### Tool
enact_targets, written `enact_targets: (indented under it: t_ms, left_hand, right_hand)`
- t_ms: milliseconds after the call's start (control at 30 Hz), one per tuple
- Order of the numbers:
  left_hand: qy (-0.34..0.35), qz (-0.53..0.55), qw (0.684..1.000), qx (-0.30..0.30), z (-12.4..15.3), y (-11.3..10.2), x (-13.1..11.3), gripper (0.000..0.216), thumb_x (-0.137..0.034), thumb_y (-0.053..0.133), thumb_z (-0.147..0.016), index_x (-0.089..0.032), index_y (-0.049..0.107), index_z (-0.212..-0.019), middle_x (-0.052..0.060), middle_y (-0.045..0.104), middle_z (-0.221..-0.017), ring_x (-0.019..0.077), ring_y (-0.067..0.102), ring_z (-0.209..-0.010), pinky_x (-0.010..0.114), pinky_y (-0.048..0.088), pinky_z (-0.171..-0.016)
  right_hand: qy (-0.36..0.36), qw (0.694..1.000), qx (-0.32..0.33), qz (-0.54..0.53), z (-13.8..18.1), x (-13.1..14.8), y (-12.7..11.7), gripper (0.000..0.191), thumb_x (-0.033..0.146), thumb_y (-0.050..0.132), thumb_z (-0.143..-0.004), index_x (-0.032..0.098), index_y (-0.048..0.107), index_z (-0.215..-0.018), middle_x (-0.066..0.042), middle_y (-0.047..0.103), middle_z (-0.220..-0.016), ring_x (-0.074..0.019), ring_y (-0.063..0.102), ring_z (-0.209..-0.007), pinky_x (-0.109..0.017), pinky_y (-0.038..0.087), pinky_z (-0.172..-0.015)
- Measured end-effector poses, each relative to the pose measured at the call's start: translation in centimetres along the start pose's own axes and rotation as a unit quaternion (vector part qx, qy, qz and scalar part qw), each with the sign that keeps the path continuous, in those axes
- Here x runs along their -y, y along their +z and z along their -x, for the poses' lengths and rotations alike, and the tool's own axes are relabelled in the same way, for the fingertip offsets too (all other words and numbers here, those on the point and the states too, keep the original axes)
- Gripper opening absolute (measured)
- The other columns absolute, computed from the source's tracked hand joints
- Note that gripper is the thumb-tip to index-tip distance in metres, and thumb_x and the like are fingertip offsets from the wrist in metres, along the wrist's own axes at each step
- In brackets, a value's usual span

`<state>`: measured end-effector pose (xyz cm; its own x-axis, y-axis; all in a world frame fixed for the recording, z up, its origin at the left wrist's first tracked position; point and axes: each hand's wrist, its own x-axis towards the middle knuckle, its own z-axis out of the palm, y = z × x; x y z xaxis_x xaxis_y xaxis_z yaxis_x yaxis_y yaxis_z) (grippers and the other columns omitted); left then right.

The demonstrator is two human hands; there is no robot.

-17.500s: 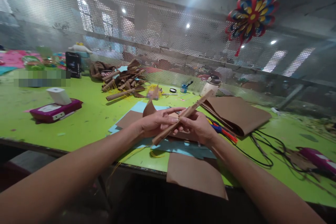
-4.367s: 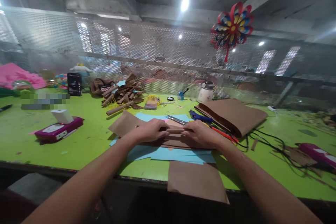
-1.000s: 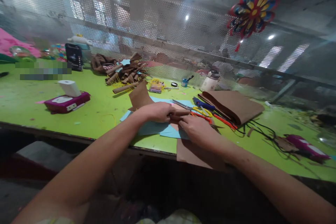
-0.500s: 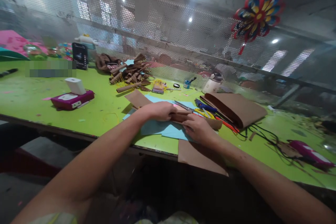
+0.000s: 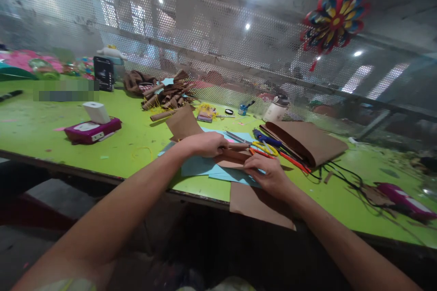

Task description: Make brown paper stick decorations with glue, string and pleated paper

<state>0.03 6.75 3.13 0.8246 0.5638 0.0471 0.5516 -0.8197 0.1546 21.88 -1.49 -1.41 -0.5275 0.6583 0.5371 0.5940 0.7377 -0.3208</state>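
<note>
Both hands are closed on a strip of brown kraft paper (image 5: pixel 232 158) that is curled along its length. My left hand (image 5: pixel 212 144) grips its left part, and the paper's far end sticks up beyond that wrist. My right hand (image 5: pixel 266 169) pinches the near edge farther right. Underneath lie several light blue paper sheets (image 5: pixel 200 168). Just beyond the hands rest scissors (image 5: pixel 264 147) with yellow handles and a blue glue gun (image 5: pixel 266 137). Another brown paper sheet (image 5: pixel 261 204) hangs over the table's front edge.
A folded brown paper stack (image 5: pixel 310 141) lies at the right, with black cords and a purple power strip (image 5: pixel 406 200) beyond it. At the left sits another purple power strip (image 5: pixel 92 131) with a white charger. Rolled brown paper pieces (image 5: pixel 170 95), a phone (image 5: pixel 104 73) and a bottle (image 5: pixel 276 108) stand at the back.
My right hand has moved slightly right and down, and the strip's near edge has opened outward between the hands. The paper's left end has risen. My left hand has stayed nearly in place.
</note>
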Motion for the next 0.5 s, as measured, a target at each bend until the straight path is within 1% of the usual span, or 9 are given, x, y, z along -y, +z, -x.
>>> enact_targets:
  t_ms: [67,167,267,367,500]
  left_hand:
    - [-0.002,-0.005,1.000,-0.008,-0.3,0.2,0.1,0.027,-0.026,0.044,-0.078,-0.018,0.063,-0.095,0.005,0.063,-0.077,0.0145,0.050,-0.064,0.024,0.033,-0.059]
    - [0.002,-0.004,1.000,-0.013,-0.6,0.4,0.3,0.026,-0.027,0.044,-0.078,-0.019,0.064,-0.092,0.006,0.063,-0.080,0.0157,0.052,-0.067,0.024,0.033,-0.060]
    - [0.004,-0.002,1.000,-0.011,-0.8,0.5,0.5,0.025,-0.028,0.043,-0.079,-0.019,0.064,-0.089,0.006,0.063,-0.080,0.0155,0.052,-0.066,0.024,0.033,-0.059]
    - [0.002,0.003,1.000,-0.013,-0.7,0.6,0.7,0.025,-0.029,0.042,-0.079,-0.019,0.064,-0.088,0.006,0.062,-0.078,0.0151,0.051,-0.064,0.024,0.033,-0.057]
    - [0.003,0.013,1.000,-0.015,-0.8,0.8,1.0,0.026,-0.032,0.042,-0.080,-0.019,0.064,-0.087,0.006,0.061,-0.076,0.0144,0.050,-0.063,0.024,0.032,-0.057]
  right_hand:
    - [-0.040,0.999,0.024,0.017,0.2,0.5,0.1,0.013,0.013,0.048,-0.082,0.017,0.060,-0.079,-0.007,0.061,-0.083,-0.0166,0.054,-0.081,-0.034,0.044,-0.076]
    - [-0.051,0.997,0.051,0.032,0.7,1.0,0.1,0.016,0.009,0.045,-0.082,0.016,0.059,-0.080,-0.007,0.060,-0.087,-0.0157,0.052,-0.085,-0.032,0.044,-0.076]
    - [-0.042,0.997,0.054,0.036,1.3,0.9,0.1,0.018,0.006,0.044,-0.081,0.016,0.059,-0.082,-0.008,0.058,-0.090,-0.0155,0.052,-0.086,-0.030,0.045,-0.073]
    - [-0.048,0.997,0.046,0.045,1.8,0.7,0.2,0.019,0.004,0.045,-0.079,0.017,0.058,-0.085,-0.008,0.058,-0.090,-0.0161,0.052,-0.085,-0.030,0.045,-0.072]
    - [-0.058,0.995,0.048,0.072,2.2,0.8,0.2,0.019,0.003,0.045,-0.078,0.017,0.058,-0.083,-0.007,0.058,-0.088,-0.0157,0.051,-0.082,-0.029,0.044,-0.071]
